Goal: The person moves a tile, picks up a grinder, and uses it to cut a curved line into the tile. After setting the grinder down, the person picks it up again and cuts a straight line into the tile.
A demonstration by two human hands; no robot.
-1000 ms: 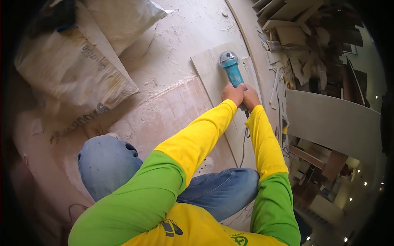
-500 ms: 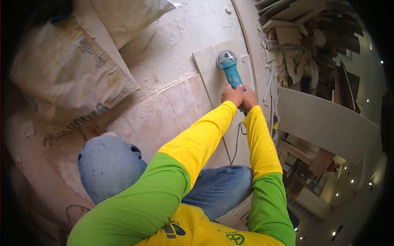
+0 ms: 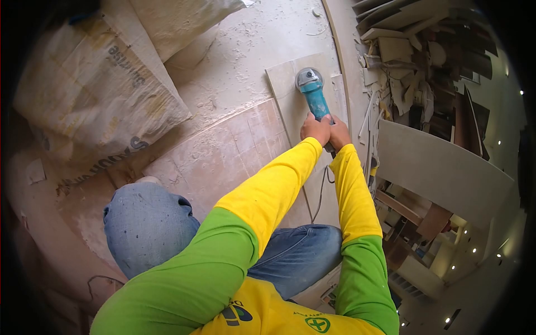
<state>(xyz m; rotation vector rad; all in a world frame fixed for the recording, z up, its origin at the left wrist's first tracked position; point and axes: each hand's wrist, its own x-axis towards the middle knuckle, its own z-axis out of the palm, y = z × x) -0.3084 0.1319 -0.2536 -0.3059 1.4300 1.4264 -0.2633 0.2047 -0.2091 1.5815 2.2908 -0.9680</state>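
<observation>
A teal angle grinder (image 3: 316, 101) with a round metal guard rests head-down against a pale flat board (image 3: 281, 84). Both my hands are closed around the rear of its body. My left hand (image 3: 315, 128) wraps it from the left and my right hand (image 3: 339, 134) from the right, the two pressed close together. Beneath my hands the tail of the tool is partly hidden. A dark power cord (image 3: 322, 192) runs from it back towards my knee. The disc's contact with the board is hidden under the guard.
Large dusty sacks (image 3: 106, 106) lie at the upper left. Pinkish scored panels (image 3: 223, 139) lie left of the board. On the right are stacked offcuts (image 3: 396, 50) and a big pale sheet (image 3: 441, 167). My bent knee (image 3: 148, 229) is near the panels.
Relative to the board, the grinder's head has shifted very slightly left and towards me. The view has turned a little. Both hands keep the same grip.
</observation>
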